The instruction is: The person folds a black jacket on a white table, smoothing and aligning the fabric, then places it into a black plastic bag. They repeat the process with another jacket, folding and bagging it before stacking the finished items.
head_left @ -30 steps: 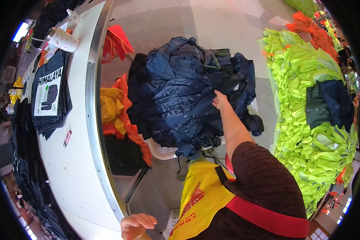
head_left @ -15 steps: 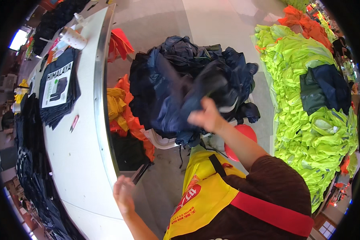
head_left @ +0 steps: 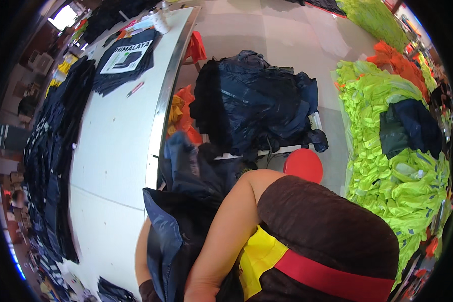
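A dark navy garment (head_left: 186, 201) with a shiny inner or lighter side hangs bunched in front of my body, over the table's near edge. My left forearm (head_left: 143, 254) runs up behind the garment. Cloth and motion blur hide the left hand. My right arm bends sharply at the elbow, and the forearm (head_left: 226, 226) comes down across the garment's right side. Only the wrist and the start of my right hand (head_left: 201, 291) show at the lower edge; its fingers are out of sight. Beyond lies a heap of navy garments (head_left: 256, 105) on a white-framed support.
To the left stands a white table (head_left: 116, 146) with a stack of dark printed bags (head_left: 128, 63), a small red cutter (head_left: 135, 89) and a cup. Dark garments hang along its far side. A red round stool (head_left: 303, 166) and a yellow-green garment pile (head_left: 387, 105) are on the right.
A navy garment has come off the heap toward my body. My right hand has moved from the heap down to the lower edge; my left arm is now behind the cloth.
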`<state>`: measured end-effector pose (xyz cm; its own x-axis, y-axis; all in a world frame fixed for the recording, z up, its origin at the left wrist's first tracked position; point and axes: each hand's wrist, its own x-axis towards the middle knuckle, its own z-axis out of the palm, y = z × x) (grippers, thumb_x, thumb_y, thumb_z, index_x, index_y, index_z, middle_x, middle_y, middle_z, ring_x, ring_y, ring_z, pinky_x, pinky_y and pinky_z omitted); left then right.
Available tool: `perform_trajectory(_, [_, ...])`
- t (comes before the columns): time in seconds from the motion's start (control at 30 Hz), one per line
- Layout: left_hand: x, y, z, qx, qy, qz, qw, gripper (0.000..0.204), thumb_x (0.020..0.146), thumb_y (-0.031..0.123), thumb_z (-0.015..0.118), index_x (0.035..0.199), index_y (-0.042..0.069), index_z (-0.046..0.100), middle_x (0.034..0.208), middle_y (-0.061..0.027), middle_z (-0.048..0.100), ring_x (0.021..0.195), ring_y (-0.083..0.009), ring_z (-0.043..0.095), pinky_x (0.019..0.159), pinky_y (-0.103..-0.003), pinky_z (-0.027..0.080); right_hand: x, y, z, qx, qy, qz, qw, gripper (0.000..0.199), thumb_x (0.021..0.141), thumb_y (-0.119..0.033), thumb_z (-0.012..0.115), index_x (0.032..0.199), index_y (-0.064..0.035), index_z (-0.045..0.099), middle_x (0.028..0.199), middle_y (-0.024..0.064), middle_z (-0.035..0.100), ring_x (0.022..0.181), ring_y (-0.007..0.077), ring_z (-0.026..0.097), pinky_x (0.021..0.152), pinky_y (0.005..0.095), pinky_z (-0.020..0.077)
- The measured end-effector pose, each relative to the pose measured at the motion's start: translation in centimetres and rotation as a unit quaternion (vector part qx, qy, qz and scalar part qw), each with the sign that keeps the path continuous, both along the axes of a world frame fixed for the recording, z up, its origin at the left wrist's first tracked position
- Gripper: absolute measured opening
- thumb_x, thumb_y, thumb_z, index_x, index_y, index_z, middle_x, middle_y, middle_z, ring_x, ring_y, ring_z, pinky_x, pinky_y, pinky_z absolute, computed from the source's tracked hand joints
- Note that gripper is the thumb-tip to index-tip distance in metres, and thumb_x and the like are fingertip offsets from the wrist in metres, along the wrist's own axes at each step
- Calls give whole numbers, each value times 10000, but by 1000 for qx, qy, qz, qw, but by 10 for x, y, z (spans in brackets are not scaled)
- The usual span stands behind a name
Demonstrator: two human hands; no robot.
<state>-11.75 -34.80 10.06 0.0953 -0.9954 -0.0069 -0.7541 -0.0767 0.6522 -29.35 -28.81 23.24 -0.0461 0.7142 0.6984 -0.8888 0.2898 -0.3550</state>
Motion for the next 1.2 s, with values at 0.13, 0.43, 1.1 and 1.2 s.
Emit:
perform_trajectory(0.13, [-35, 93, -23, 10, 49, 74, 996, 261, 873, 135, 593, 1111, 28, 600, 1067, -146, 624, 984, -287, 596, 874, -353, 459, -7, 54, 15, 6, 37, 31, 999, 239, 693, -12, 617, 914, 78, 606, 825, 163, 658, 642, 220, 641, 592, 312, 522])
perform_trajectory(0.43, [-103, 330, -67, 16, 163, 423, 891, 254, 873, 134, 596, 1112, 48, 609, 1078, -150, 620, 975, -286, 604, 859, -351, 475, -11, 128, 12, -197, 96, -34, 975, 368, 727, -134, 674, 1031, 61, 609, 961, 186, 656, 892, 250, 594, 798, 310, 466])
perform_trajectory(1.1, [-94, 533, 171, -256, -536, 773, 225, 221, 845, 154, 669, 1001, -3, 662, 950, -121, 678, 856, -210, 646, 793, -328, 522, 207, -177, 142, -503, -345, -680, 407, 571, 680, -181, 651, 1200, 24, 536, 1101, 94, 602, 1016, 191, 564, 925, 276, 415])
perform_trajectory(1.2, [57, 451, 161, -385, -567, 650, 329, 205, 878, 225, 625, 1016, 75, 644, 996, -65, 656, 905, -192, 620, 794, -319, 494, 307, -219, 141, -531, -430, -708, 181, 485, 854, -258, 562, 1246, 21, 497, 1143, 134, 599, 1035, 200, 562, 923, 272, 414])
